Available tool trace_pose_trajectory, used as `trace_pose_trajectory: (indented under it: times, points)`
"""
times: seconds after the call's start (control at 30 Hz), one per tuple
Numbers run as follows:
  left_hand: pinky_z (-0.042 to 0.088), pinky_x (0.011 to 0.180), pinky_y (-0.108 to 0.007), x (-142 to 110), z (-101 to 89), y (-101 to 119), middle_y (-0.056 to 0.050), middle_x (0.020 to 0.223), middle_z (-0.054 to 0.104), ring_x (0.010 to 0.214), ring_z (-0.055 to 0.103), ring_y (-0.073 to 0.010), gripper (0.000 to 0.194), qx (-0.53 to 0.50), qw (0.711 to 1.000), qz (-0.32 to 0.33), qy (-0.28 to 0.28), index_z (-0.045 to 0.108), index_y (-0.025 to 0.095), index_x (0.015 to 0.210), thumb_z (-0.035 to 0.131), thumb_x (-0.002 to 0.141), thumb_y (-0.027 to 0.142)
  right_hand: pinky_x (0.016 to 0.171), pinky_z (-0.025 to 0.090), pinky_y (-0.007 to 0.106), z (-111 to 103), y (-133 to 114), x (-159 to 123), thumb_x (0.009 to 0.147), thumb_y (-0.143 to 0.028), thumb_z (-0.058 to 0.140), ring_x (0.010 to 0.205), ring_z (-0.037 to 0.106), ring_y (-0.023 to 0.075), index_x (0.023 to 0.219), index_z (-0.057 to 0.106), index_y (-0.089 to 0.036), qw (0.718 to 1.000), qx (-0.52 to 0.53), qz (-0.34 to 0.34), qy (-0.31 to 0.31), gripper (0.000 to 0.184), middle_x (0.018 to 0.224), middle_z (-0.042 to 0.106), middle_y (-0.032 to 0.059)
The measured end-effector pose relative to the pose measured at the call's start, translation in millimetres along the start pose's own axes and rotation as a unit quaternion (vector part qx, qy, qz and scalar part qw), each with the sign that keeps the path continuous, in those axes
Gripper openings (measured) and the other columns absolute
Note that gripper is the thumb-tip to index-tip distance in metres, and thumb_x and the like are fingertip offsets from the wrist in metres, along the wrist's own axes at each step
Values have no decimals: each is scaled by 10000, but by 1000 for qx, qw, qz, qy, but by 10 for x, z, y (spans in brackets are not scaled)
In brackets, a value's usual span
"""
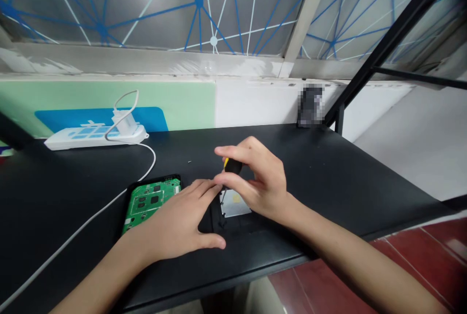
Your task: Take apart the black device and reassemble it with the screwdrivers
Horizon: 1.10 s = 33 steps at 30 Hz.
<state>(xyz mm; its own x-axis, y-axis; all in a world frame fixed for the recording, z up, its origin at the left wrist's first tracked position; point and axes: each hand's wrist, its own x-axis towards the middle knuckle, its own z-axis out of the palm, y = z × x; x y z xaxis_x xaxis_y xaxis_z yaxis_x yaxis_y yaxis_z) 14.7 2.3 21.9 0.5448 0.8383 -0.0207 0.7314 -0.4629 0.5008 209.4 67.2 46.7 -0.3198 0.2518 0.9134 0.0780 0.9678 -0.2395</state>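
Note:
My right hand [260,177] is closed round a screwdriver [233,165] with a black and yellow handle. Its thin shaft points down at the left edge of a silver metal plate [233,205], set in a black housing. Fingers stretched out, my left hand [182,221] lies flat over the device, thumb spread toward me, its fingertips close to the screwdriver. A green circuit board [155,199] in a black case shows to the left of that hand, which covers part of it. The screwdriver's tip is too small to make out clearly.
On the black table [350,187], a white power strip [97,136] with a plugged-in charger [125,121] stands at the back left. A white cable [83,221] runs forward from it. A small screw-like piece [189,161] lies behind the device. A blurred dark object [310,105] leans at the back wall.

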Motion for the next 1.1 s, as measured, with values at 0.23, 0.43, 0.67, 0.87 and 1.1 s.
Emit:
trace_pose_trajectory:
  times: [0.23, 0.43, 0.67, 0.87, 1.1]
  points:
    - [360, 1184, -558, 24, -3, 10, -144, 1580, 461, 1486, 376, -373, 908, 9, 1000, 2, -5, 321, 269, 1578, 729, 848, 623, 743, 610, 317, -18, -33, 0, 950, -148, 642, 836, 677, 137, 1369, 615, -256, 999, 4, 24, -28, 433, 1001, 713, 51]
    - [401, 1154, -537, 10, 11, -8, -141, 1562, 481, 1453, 420, -366, 918, 6, 1000, 0, -4, 313, 261, 1581, 717, 848, 640, 661, 574, 313, -29, 17, -4, 891, -300, 756, 751, 584, 141, 1227, 700, -245, 1000, -6, 22, -10, 345, 850, 641, 19]
    - [359, 1194, -540, 7, 19, -21, -164, 1583, 448, 1469, 394, -363, 913, 16, 1000, 5, -2, 354, 230, 1563, 717, 844, 661, 796, 635, 320, -28, 5, -40, 991, -116, 545, 956, 719, 141, 1495, 500, -249, 996, 60, 52, -50, 523, 1174, 708, 93]
    - [365, 1182, -555, 17, -5, 12, -140, 1569, 465, 1461, 401, -379, 900, 14, 1000, -6, -16, 336, 260, 1571, 719, 848, 636, 744, 598, 300, 3, 2, 14, 920, -206, 715, 818, 663, 125, 1324, 656, -265, 997, 47, 56, -20, 413, 934, 702, 20]
    - [368, 1175, -550, 17, -14, 23, -147, 1545, 485, 1435, 426, -383, 865, 14, 1000, -2, -14, 359, 249, 1552, 712, 857, 625, 730, 592, 282, 22, -22, 15, 933, -209, 697, 837, 663, 123, 1277, 675, -225, 996, 55, 60, -34, 344, 986, 730, 39]
